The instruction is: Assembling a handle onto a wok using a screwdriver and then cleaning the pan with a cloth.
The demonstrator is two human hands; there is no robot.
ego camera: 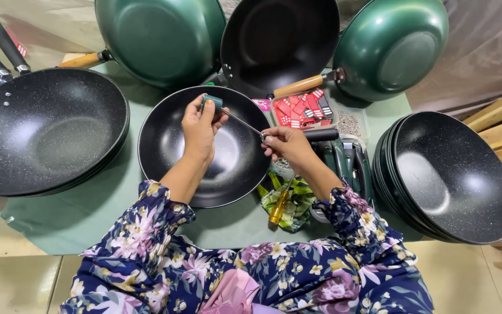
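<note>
Near the middle of the green-covered bench (82,221), seen from the head camera, a black pan (172,148) with no handle lies bowl-up in front of the person. The left hand (200,125) is held over the pan's far rim, its fingers closed around the teal handle of a screwdriver (236,119). The thin metal shaft runs to the right, where the right hand (286,146) pinches its tip between closed fingers; whether a screw sits there is too small to tell. A black handle piece (322,135) lies just beyond the right hand, apart from the pan. Below that hand a second screwdriver with a yellow handle (280,204) rests on a crumpled green wrapper (294,203).

As a judgement, this pan's handle is not yet on, so its fitting is at an early stage. Finished green pans with wooden handles (161,38) stand along the bench's far edge. A stack of bare black pans (451,177) at the right edge and another large black pan (42,131) at the left suggest much is left. A tray of small screws (350,123) and a red-and-white box (304,109) sit behind the right hand.
</note>
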